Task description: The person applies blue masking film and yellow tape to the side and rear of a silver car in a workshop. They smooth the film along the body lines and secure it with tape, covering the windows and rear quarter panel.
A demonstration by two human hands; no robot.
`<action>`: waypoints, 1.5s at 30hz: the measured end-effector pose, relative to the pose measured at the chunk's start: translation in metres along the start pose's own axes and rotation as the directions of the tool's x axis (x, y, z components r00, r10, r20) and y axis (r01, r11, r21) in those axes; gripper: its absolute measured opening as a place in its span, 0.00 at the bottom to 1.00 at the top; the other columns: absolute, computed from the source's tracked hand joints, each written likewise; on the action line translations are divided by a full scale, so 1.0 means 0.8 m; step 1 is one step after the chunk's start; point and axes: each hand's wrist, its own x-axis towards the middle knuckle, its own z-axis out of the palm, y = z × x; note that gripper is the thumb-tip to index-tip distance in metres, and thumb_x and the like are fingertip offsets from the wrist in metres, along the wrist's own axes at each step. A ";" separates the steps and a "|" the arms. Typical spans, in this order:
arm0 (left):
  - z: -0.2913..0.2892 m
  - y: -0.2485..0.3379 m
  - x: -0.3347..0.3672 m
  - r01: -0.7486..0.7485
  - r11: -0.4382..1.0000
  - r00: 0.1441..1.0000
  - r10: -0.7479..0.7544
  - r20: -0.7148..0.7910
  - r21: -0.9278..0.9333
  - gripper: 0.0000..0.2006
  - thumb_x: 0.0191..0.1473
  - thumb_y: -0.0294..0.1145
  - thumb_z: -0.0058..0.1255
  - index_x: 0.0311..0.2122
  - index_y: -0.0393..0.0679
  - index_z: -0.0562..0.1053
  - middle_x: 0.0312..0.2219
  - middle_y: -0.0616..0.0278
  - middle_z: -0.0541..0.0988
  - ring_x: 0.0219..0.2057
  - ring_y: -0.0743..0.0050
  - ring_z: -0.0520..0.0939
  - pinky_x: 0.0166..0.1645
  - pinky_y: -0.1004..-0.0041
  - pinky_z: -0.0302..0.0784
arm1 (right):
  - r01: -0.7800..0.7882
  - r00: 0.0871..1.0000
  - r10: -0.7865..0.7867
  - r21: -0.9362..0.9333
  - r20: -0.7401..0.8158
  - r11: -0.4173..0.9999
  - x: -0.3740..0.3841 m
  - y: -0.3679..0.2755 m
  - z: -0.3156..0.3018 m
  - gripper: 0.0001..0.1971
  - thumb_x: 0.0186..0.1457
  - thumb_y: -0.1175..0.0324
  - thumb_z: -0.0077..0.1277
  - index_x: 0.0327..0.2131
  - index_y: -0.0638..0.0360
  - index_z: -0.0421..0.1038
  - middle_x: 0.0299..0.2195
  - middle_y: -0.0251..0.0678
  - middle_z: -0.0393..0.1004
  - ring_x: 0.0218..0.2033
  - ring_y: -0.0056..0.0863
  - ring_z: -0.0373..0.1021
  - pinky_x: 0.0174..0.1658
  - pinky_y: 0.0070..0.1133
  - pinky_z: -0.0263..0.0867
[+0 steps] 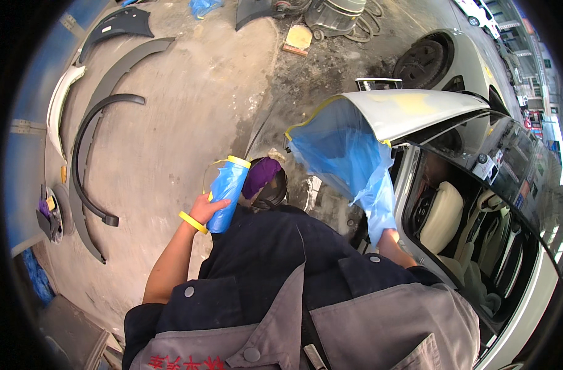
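Note:
A roll of blue masking film [229, 188] with a yellow tape end stands in my left hand [208, 208], whose fingers are wrapped round it. A yellow tape ring [193, 222] circles my left wrist. On the right, a sheet of blue masking film [349, 154] hangs from the edge of a white car panel [411, 111], with yellow tape along that edge. My right hand [389, 238] is at the sheet's lower end, beside the car's open window. The film covers its fingers, so their grip does not show.
A dark bucket [274, 191] with a purple cloth [260, 176] stands just ahead of me. Curved black trim pieces [87, 142] lie on the floor at left. A vacuum cleaner [334, 15] with its hose stands far ahead. Pale seats [443, 216] show inside the car at right.

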 end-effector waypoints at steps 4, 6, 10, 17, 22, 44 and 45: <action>0.004 -0.012 -0.006 0.034 0.999 0.999 -0.034 0.008 -0.030 0.22 0.53 0.39 0.67 0.48 0.35 0.79 0.38 0.60 0.84 0.38 0.74 0.83 0.46 0.69 0.79 | 0.520 0.845 -0.218 -0.657 0.487 0.546 -0.075 -0.019 0.056 0.14 0.63 0.62 0.48 0.44 0.63 0.75 0.43 0.49 0.78 0.43 0.48 0.74 0.43 0.37 0.69; 0.006 -0.019 -0.006 0.056 0.994 0.998 -0.052 0.047 -0.096 0.21 0.54 0.36 0.66 0.49 0.34 0.78 0.39 0.60 0.84 0.39 0.73 0.83 0.47 0.68 0.80 | 0.757 0.639 -0.319 -0.497 0.700 0.424 -0.141 -0.050 0.119 0.16 0.65 0.60 0.47 0.45 0.62 0.75 0.45 0.50 0.78 0.46 0.51 0.73 0.47 0.38 0.68; 0.001 -0.037 0.002 0.136 0.985 0.989 -0.128 0.076 -0.109 0.18 0.54 0.34 0.66 0.48 0.37 0.79 0.37 0.65 0.83 0.38 0.79 0.81 0.45 0.72 0.78 | 0.983 0.100 -0.856 0.085 0.507 0.165 -0.249 -0.143 0.255 0.20 0.66 0.60 0.44 0.54 0.64 0.70 0.49 0.55 0.76 0.49 0.56 0.72 0.54 0.42 0.68; -0.028 -0.111 -0.001 0.250 0.928 0.967 -0.251 0.031 -0.276 0.20 0.52 0.27 0.64 0.50 0.35 0.76 0.40 0.61 0.83 0.39 0.75 0.82 0.47 0.70 0.79 | 0.978 0.187 -0.892 -0.160 0.410 0.132 -0.161 -0.330 0.484 0.30 0.63 0.69 0.44 0.64 0.79 0.52 0.65 0.65 0.54 0.68 0.58 0.53 0.71 0.38 0.50; -0.043 -0.167 -0.014 0.423 0.884 0.901 -0.433 -0.012 -0.198 0.21 0.49 0.28 0.65 0.48 0.33 0.76 0.39 0.60 0.83 0.39 0.73 0.82 0.47 0.69 0.80 | 0.927 0.370 -0.837 -0.100 0.403 0.361 -0.104 -0.369 0.574 0.39 0.60 0.70 0.45 0.66 0.83 0.39 0.68 0.71 0.42 0.72 0.61 0.41 0.74 0.37 0.40; -0.054 -0.168 0.006 0.365 0.928 0.930 -0.361 0.072 -0.067 0.20 0.49 0.28 0.62 0.48 0.33 0.77 0.39 0.57 0.84 0.39 0.70 0.83 0.48 0.68 0.79 | 0.755 0.606 -0.789 0.239 0.102 0.611 -0.074 -0.349 0.533 0.32 0.57 0.67 0.49 0.65 0.67 0.58 0.55 0.58 0.72 0.54 0.54 0.71 0.58 0.38 0.66; -0.053 -0.157 0.010 0.336 0.942 0.940 -0.334 0.072 -0.022 0.20 0.49 0.28 0.61 0.48 0.33 0.77 0.39 0.58 0.84 0.38 0.71 0.83 0.48 0.69 0.79 | 0.562 0.697 -0.694 0.466 0.179 0.684 -0.068 -0.334 0.511 0.29 0.59 0.68 0.48 0.63 0.67 0.61 0.55 0.55 0.73 0.55 0.52 0.71 0.58 0.38 0.66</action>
